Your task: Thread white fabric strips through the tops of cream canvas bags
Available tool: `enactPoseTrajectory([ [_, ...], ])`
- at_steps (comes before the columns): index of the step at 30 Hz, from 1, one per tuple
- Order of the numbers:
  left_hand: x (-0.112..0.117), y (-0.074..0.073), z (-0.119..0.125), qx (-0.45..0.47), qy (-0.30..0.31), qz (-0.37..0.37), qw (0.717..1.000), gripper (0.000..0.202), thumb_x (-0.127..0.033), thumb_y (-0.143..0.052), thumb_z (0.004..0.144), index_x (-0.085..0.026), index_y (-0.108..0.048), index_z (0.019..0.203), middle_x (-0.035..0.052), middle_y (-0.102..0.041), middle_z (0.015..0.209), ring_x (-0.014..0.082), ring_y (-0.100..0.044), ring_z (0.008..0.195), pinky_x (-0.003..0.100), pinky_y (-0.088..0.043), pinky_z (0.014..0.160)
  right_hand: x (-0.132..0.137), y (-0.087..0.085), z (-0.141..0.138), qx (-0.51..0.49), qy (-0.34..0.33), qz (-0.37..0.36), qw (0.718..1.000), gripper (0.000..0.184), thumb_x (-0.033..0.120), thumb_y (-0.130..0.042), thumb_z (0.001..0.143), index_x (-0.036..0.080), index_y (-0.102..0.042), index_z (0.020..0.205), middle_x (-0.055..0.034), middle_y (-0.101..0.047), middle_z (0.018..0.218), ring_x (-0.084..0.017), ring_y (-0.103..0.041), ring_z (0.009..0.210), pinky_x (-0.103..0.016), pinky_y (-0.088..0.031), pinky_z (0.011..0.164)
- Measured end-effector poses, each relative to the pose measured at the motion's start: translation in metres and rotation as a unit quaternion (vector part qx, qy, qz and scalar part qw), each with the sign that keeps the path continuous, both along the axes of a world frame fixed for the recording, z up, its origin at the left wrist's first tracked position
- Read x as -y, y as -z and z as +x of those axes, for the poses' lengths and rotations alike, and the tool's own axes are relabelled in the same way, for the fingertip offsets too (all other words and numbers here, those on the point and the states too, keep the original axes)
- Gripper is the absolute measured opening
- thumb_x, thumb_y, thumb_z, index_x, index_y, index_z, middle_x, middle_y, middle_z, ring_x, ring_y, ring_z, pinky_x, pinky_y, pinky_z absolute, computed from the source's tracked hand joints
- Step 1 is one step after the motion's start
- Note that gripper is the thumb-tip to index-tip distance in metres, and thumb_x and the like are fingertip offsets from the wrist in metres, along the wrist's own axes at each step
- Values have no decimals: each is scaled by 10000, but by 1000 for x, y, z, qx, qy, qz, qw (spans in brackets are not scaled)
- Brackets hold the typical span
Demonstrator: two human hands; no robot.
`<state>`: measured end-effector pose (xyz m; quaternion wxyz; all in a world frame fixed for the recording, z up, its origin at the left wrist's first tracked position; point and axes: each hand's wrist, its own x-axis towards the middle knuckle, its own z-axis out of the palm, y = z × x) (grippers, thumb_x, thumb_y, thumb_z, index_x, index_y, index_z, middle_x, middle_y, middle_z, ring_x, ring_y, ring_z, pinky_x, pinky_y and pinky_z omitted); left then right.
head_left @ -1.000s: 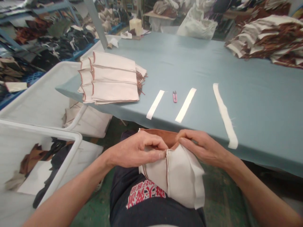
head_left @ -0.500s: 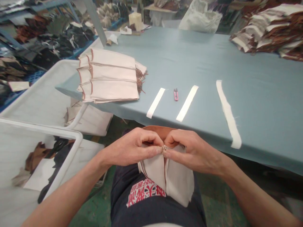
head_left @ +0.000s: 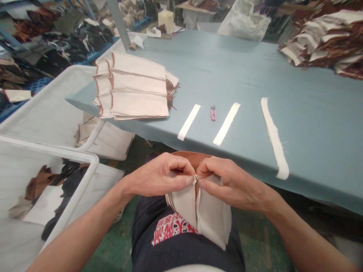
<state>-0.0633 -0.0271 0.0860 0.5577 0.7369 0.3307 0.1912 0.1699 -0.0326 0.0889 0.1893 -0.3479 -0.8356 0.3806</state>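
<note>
Over my lap, my left hand (head_left: 167, 175) and my right hand (head_left: 224, 179) pinch the top edges of a cream fabric piece (head_left: 214, 217) between thumbs and fingers. The hands almost meet at its middle seam. Below them the piece hangs in two panels, with reddish-brown edging along the seam. Brown material (head_left: 195, 155) shows behind the fingers; its connection to the cream piece is hidden. Underneath lies a dark apron (head_left: 153, 257) with red and white lettering.
A blue-green covered table (head_left: 241, 75) holds stacked cream pieces (head_left: 138, 83), pink thread snips (head_left: 213, 113), two short white strips (head_left: 189, 122), a longer strip (head_left: 273, 136) and a brown-and-cream heap (head_left: 326, 41). White bins (head_left: 93, 162) with scraps stand at left.
Both hands keep their pinch on the cream fabric piece, with the edges at the fingertips shifted slightly and the right thumb a little farther right. The camera view has tilted a little.
</note>
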Motion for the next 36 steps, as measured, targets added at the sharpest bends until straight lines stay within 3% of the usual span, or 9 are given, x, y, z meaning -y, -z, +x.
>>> enactPoseTrajectory([
  [5, 7, -2, 6, -40, -51, 57, 996, 109, -161, -610, 831, -131, -672, 746, -28, -636, 685, 101, -536, 647, 212, -400, 621, 2, 7, -5, 10, 20, 22, 1000, 125, 156, -591, 896, 189, -571, 778, 10, -650, 751, -128, -558, 673, -258, -382, 664],
  [9, 12, -1, 9, -54, -75, 111, 989, 156, -83, -538, 789, -133, -684, 778, -21, -661, 716, 103, -548, 660, 224, -401, 653, 1, 15, -6, 8, 35, 11, 999, 117, 180, -579, 903, 190, -576, 787, 14, -626, 737, -129, -539, 664, -256, -376, 652],
  [14, 16, 3, 9, -42, -81, 81, 992, 116, -106, -554, 773, -130, -668, 770, -16, -660, 727, 104, -550, 663, 212, -408, 631, 2, 19, -6, 4, 33, -8, 999, 129, 174, -567, 895, 193, -552, 768, 23, -601, 725, -122, -509, 650, -252, -365, 644],
  [17, 17, 6, 9, -61, -96, 100, 988, 102, -114, -558, 761, -131, -657, 739, -29, -625, 682, 96, -516, 632, 211, -387, 607, 2, 21, -7, 1, 35, 0, 999, 127, 174, -569, 890, 193, -549, 766, 19, -602, 731, -125, -507, 661, -257, -358, 648],
  [24, 14, 7, 6, -23, -77, 71, 994, 218, -137, -520, 861, -109, -733, 828, 0, -699, 726, 103, -568, 660, 203, -428, 637, -2, 26, -6, -15, 33, -37, 999, 197, 238, -589, 931, 192, -543, 744, 31, -579, 713, -111, -451, 627, -247, -348, 618],
  [31, 14, 4, 9, -63, -88, 111, 988, 150, -112, -555, 812, -126, -692, 754, -16, -672, 696, 99, -561, 643, 202, -407, 625, 0, 25, -6, -14, 40, -14, 999, 126, 174, -594, 906, 189, -567, 784, 17, -631, 754, -127, -533, 675, -256, -392, 646],
  [36, 15, 1, 10, -84, -102, 109, 985, 189, -115, -541, 846, -128, -694, 735, -28, -654, 667, 88, -533, 627, 198, -375, 606, 1, 24, -8, -69, 52, 53, 995, 35, 193, -629, 926, 193, -614, 957, -43, -693, 905, -172, -634, 807, -288, -481, 741],
])
